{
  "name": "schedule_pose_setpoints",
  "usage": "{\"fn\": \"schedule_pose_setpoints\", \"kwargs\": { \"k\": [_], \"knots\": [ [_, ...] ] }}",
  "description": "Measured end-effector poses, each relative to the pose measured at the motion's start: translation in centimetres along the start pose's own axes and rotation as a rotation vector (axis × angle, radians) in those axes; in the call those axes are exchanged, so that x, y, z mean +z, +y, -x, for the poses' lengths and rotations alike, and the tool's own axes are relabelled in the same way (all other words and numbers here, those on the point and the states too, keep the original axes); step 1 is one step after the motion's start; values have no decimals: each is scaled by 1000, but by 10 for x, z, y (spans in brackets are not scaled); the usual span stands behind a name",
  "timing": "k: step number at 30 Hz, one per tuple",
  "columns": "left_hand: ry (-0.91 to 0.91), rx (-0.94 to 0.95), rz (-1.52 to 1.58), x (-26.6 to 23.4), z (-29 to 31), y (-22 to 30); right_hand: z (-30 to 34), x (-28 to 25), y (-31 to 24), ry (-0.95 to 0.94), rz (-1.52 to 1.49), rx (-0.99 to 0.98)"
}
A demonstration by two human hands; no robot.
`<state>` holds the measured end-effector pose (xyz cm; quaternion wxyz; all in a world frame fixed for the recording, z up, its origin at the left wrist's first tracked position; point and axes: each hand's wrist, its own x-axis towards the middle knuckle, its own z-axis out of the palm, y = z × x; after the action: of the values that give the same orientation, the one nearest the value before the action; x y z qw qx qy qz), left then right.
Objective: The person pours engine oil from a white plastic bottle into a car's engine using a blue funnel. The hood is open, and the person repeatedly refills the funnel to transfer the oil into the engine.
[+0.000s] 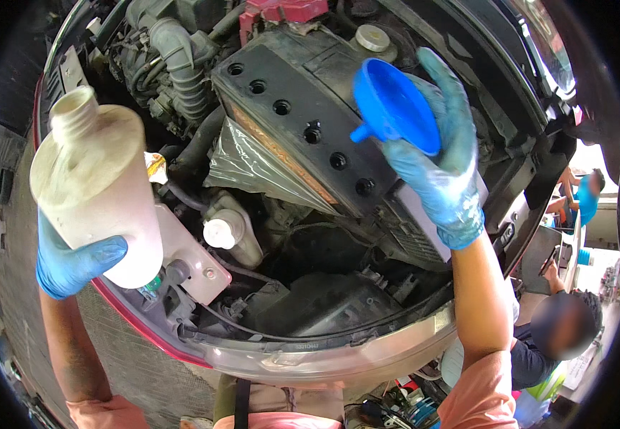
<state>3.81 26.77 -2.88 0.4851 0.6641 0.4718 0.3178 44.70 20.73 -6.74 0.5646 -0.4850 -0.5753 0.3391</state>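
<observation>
Gripping white bottle (106,204) low, your left hand (77,266) wrapped round it: keep open neck (74,113) up. Steady blue funnel (404,107) in your half-curled right hand (451,161), spout toward battery (299,89).

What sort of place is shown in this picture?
Probably a vehicle repair workshop: there is an exposed engine bay, a large black battery, and a blue funnel in the gloved right hand.

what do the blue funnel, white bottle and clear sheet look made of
Blue funnel: probably plastic, smooth and glossy, evenly coloured. White bottle: likely plastic, dull, smudged and moulded-looking. Clear sheet: probably thin plastic film, see-through with shiny creases.
</observation>
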Motion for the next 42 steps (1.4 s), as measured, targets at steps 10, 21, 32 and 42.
{"fn": "schedule_pose_setpoints", "kwargs": {
  "k": [10, 21, 32, 42],
  "knots": [
    [-496, -73, -94, 47, -44, 69, 5, 0, -8, -127, 494, -204],
    [-767, -227, -111, 76, -74, 88, 6, 4, -9, -181, 454, -198],
    [-825, -341, -234, 70, -89, 104, 6, 6, -9, -172, 458, -252],
    [-917, -228, -246, 72, -97, 106, 6, 3, -7, -165, 467, -190]
  ]
}}
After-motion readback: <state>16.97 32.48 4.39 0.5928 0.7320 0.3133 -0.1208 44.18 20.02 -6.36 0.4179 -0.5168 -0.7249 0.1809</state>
